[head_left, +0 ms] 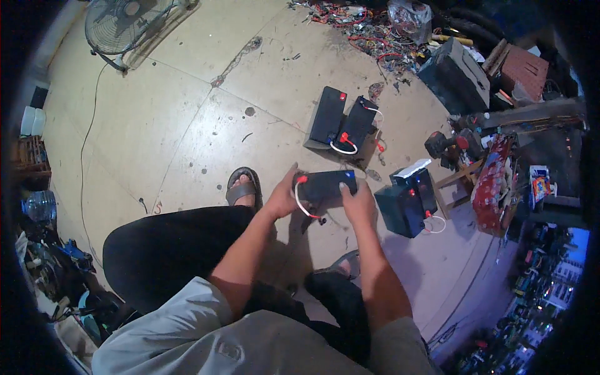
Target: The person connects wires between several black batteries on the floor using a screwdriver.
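Note:
Between my hands, above the floor, is a black box-shaped battery (325, 186) with a red terminal cap at its left end and a short white wire hanging from it. My left hand (284, 195) grips the left end, beside the red cap. At the other end my right hand (359, 197) is closed round the battery, its thumb on top. Just beyond stands a pair of black batteries (327, 117) with red caps and a white wire joined to one. To the right of my right hand is another group of dark batteries (400, 209), also with a red-capped white wire.
A floor fan (128, 25) stands at the far left, its cord (87, 144) trailing along the floor. Scrap wires (381, 37) are heaped at the back. A cordless drill (447, 144) and a red worn case (495, 187) lie at the right. Clutter (69, 262) lines the left side.

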`<action>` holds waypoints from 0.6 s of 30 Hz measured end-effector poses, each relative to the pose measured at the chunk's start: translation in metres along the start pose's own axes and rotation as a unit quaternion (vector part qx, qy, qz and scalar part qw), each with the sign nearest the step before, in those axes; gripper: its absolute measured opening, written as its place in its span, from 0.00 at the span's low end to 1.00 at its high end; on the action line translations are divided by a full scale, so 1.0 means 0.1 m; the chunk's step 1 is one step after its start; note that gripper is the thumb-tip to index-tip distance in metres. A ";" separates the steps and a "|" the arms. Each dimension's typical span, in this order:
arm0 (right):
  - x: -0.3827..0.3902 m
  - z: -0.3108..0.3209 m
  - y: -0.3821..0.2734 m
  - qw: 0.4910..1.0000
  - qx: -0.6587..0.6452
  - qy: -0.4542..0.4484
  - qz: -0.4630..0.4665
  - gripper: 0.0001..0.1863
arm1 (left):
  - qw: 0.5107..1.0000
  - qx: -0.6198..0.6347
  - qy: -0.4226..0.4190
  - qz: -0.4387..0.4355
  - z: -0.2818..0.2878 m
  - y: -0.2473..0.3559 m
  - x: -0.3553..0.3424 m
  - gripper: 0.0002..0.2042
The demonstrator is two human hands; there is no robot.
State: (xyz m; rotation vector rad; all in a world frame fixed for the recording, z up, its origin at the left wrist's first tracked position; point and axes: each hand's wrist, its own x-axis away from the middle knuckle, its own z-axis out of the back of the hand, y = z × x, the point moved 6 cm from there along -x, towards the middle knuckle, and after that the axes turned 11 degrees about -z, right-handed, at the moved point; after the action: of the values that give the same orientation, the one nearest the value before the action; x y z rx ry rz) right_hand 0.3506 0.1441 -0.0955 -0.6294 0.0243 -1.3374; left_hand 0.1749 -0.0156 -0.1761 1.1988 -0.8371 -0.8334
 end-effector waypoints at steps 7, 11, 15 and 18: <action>0.30 -0.16 0.46 0.972 -0.158 -0.036 -0.169 0.35 | 0.996 0.078 -0.034 0.032 -0.18 0.26 -0.18 0.48; 0.22 -0.45 0.61 0.921 -0.305 -0.010 -0.243 0.39 | 0.998 -0.006 0.013 0.059 -0.21 0.29 -0.33 0.37; 0.19 -0.48 0.49 0.916 -0.288 -0.020 -0.280 0.38 | 0.988 0.083 0.056 0.115 -0.20 0.09 -0.28 0.28; 0.16 -0.51 0.57 0.923 -0.286 0.026 -0.257 0.32 | 0.972 0.176 0.067 0.141 -0.24 -0.01 -0.28 0.25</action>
State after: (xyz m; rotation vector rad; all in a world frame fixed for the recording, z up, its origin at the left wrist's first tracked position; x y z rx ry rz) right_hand 0.3872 0.1136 -0.1577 -1.1493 0.3221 -1.8757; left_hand 0.1839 0.0193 -0.1837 1.3863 -1.0441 -0.3756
